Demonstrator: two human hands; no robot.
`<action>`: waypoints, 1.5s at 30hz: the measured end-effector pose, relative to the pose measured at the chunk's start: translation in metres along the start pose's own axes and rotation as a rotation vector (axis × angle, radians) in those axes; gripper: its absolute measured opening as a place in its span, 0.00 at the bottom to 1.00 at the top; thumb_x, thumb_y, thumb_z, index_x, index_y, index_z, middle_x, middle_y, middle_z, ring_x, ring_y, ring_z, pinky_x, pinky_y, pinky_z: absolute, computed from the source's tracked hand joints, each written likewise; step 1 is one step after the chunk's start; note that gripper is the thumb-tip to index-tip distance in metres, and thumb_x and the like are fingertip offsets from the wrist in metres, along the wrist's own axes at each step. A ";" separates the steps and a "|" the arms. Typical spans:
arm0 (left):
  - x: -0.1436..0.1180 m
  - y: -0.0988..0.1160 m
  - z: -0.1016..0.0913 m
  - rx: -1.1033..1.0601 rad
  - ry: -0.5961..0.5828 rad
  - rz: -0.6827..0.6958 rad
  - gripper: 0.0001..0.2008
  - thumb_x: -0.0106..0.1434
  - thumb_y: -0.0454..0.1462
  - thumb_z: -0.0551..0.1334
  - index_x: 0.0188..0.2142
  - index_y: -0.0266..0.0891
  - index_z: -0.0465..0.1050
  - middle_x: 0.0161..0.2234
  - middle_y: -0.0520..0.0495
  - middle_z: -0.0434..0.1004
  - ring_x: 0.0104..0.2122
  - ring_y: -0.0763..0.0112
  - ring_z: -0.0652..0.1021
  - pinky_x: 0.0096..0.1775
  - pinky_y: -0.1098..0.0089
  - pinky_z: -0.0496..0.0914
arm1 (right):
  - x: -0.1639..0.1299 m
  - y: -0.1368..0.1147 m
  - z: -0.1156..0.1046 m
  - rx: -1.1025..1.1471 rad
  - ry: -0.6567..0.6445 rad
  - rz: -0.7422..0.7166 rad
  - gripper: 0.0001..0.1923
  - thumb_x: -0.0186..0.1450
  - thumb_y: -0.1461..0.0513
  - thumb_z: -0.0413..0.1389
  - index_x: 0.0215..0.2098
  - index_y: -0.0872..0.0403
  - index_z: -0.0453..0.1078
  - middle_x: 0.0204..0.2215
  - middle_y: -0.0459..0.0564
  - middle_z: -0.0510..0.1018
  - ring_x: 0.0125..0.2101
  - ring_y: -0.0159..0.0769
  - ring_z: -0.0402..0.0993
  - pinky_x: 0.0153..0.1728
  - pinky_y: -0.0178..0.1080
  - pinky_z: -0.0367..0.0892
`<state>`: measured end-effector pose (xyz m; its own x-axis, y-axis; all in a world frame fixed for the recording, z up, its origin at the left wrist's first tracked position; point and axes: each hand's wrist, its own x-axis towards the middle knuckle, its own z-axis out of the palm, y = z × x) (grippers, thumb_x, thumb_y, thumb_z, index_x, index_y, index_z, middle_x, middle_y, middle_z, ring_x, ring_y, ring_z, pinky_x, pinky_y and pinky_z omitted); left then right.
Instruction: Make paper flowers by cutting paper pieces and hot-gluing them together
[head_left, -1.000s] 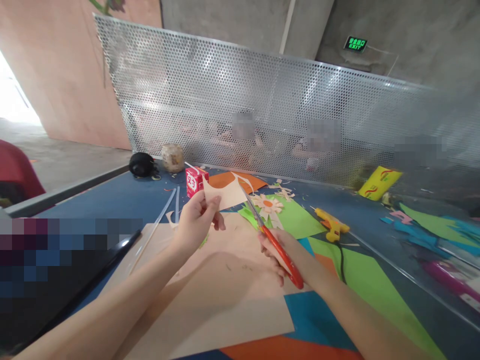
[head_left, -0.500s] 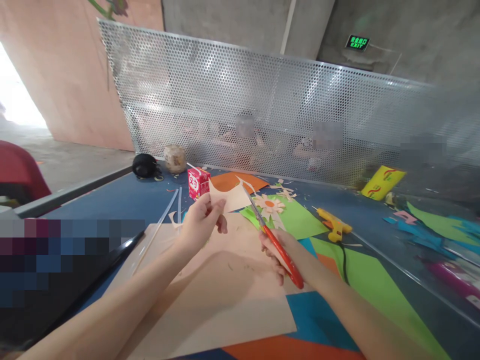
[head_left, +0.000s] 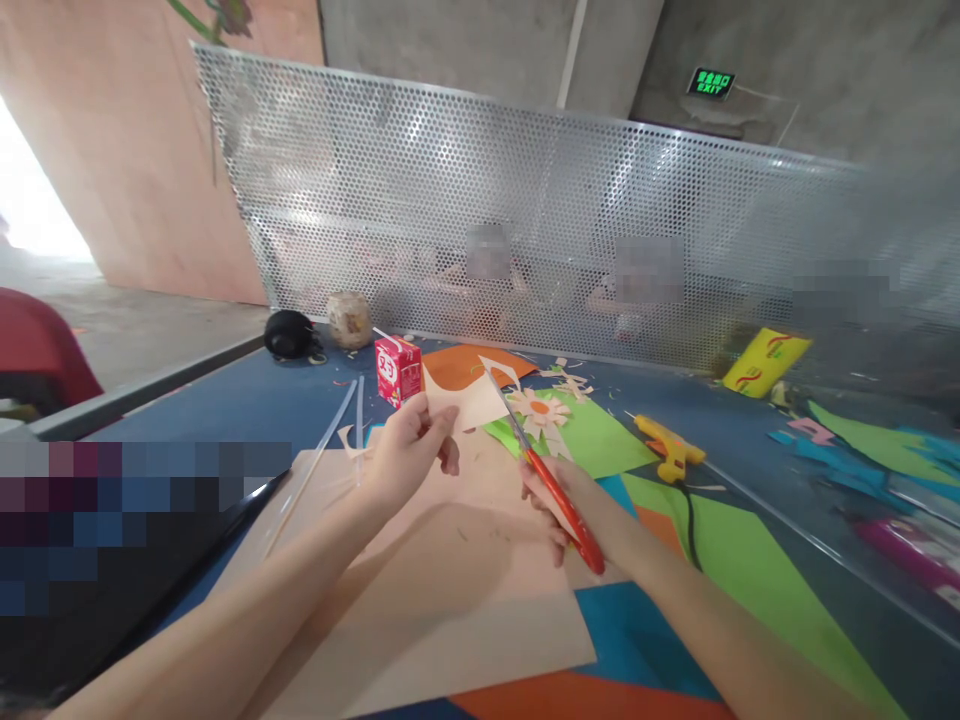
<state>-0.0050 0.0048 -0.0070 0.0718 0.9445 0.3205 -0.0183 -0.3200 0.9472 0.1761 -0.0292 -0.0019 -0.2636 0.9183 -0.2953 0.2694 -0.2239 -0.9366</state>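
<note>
Above the middle of the blue worktop [head_left: 225, 400], the left hand [head_left: 409, 455] pinches a beige paper piece [head_left: 469, 400] between thumb and fingers, while the right hand [head_left: 570, 505] is closed around red-handled scissors [head_left: 551, 480], blades touching the paper's edge, over a large beige sheet [head_left: 450, 600].

One pair of red-handled metal scissors [head_left: 551, 480]; one yellow plastic glue gun [head_left: 666, 450]; one small red-and-white drink carton [head_left: 398, 368]; one paper daisy with orange centre [head_left: 537, 410]; two thin clear glue sticks [head_left: 356, 405], far left; one yellow packet [head_left: 765, 362], far right.
</note>
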 end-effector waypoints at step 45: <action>0.003 -0.004 -0.005 0.088 -0.007 -0.111 0.07 0.53 0.38 0.59 0.28 0.37 0.64 0.20 0.56 0.64 0.16 0.82 0.64 0.20 0.77 0.59 | 0.009 -0.001 -0.004 0.036 0.217 -0.143 0.16 0.54 0.50 0.54 0.28 0.54 0.58 0.22 0.42 0.69 0.09 0.21 0.60 0.06 0.28 0.57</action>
<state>-0.0097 0.0092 -0.0099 0.0756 0.9741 0.2132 0.0776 -0.2189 0.9727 0.1771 -0.0190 -0.0031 -0.0902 0.9892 -0.1158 0.2094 -0.0949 -0.9732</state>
